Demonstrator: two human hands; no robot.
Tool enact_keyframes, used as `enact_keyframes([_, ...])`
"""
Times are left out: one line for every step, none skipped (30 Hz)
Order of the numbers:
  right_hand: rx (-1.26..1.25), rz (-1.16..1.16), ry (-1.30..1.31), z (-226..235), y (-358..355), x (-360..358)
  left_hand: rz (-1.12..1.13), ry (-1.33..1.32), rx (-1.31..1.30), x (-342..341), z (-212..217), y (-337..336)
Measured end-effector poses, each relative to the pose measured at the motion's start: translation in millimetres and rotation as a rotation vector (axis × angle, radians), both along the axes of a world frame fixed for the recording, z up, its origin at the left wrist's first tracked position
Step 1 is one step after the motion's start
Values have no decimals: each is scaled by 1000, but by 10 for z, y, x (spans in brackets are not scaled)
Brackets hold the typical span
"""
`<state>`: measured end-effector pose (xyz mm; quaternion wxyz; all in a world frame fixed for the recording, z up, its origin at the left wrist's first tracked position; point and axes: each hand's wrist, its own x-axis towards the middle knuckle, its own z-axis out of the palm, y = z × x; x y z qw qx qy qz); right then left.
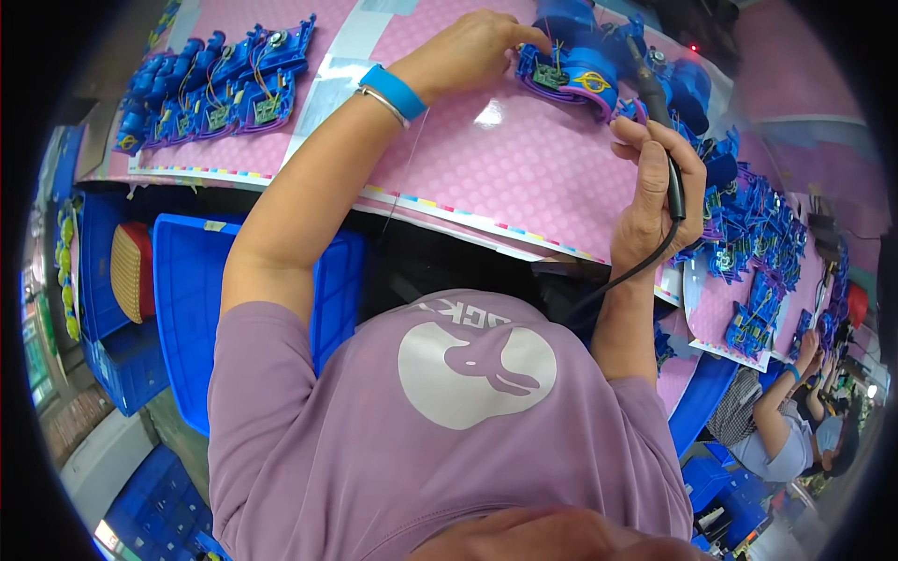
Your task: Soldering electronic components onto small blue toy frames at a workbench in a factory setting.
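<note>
My right hand is closed around the dark handle of a soldering iron, held like a pen with its cable hanging down past the wrist. The iron points away from me, over a cluster of blue plastic parts. My left hand reaches across to a blue plastic housing, its fingers closed at the left edge. Inside that housing a green circuit board and thin wires show. The iron's tip is hard to make out among the blue parts. A purple trim runs along the housing's near edge.
Rows of similar blue housings with boards lie at the far left. A large pile of blue parts spreads along the right. Below the pink-covered table stands a blue crate. Another person works at the far right.
</note>
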<state>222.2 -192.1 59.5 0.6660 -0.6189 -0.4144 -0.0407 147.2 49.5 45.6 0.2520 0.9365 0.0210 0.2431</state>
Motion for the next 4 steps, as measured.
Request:
enact_keyframes([-2,-5,2,-7,-15,8,-17,29,-46,54,-45,38])
enact_keyframes([-7,-11,16,-14,-28,17,-20,31,-47,91,-82,88])
enact_keyframes([-12,-14,30,-21,-39,26,8,141,-91,107,-120,142])
enact_keyframes([-16,-21,35,-35,-60,31,32,254,-136,107,-139,160])
